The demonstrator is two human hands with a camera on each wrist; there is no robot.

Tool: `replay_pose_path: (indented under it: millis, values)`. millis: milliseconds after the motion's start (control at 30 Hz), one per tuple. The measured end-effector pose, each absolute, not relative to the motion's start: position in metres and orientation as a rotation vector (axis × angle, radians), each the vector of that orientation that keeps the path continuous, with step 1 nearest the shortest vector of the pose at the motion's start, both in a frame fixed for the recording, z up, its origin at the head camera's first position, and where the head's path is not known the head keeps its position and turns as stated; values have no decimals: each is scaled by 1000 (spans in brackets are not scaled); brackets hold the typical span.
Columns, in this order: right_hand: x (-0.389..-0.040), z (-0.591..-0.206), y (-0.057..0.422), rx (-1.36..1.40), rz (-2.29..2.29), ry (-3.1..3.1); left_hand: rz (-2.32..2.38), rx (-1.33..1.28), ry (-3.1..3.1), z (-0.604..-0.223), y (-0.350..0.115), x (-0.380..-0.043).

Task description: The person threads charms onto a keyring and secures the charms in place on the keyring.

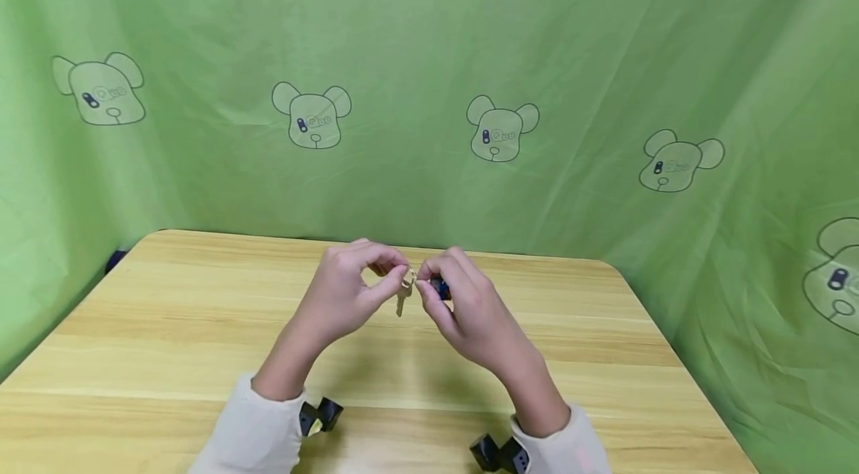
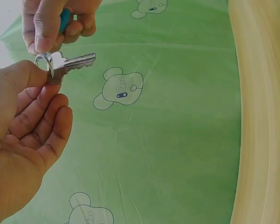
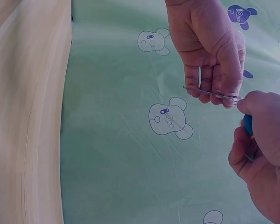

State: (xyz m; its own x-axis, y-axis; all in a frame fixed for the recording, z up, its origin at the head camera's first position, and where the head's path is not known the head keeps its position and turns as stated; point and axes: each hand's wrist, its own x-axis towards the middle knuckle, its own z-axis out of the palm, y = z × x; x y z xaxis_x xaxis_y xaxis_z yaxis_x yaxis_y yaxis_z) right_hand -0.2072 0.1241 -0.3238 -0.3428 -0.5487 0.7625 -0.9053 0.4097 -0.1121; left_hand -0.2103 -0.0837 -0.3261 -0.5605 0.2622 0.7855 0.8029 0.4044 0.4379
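Note:
A silver key hangs by its head at a split key ring, both held in the air above the table. My left hand pinches the key at its head, with thumb and forefinger right beside the ring. From the other side my right hand grips the key ring between thumb and forefinger. A small blue object sits within the right hand's fingers, mostly hidden by them; it appears darker, a blue piece, in the head view. The two hands' fingertips are close together.
Below the hands spreads a wood-grain table with rounded far corners. A green curtain printed with bear heads hangs behind and at both sides. Black wrist cameras are strapped at the light sleeves.

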Motion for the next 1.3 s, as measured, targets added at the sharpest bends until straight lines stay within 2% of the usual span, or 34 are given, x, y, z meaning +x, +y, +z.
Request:
replay_pose_path:
  millis: [800,1300]
  values:
    - [-209,-329,118,1075,905,-2025,-1226,-629,-2036,-326,-73,-205]
    - [-208,-331,117,1054,878,-2035,-1503,-415,-2087,-327,-62,-201]
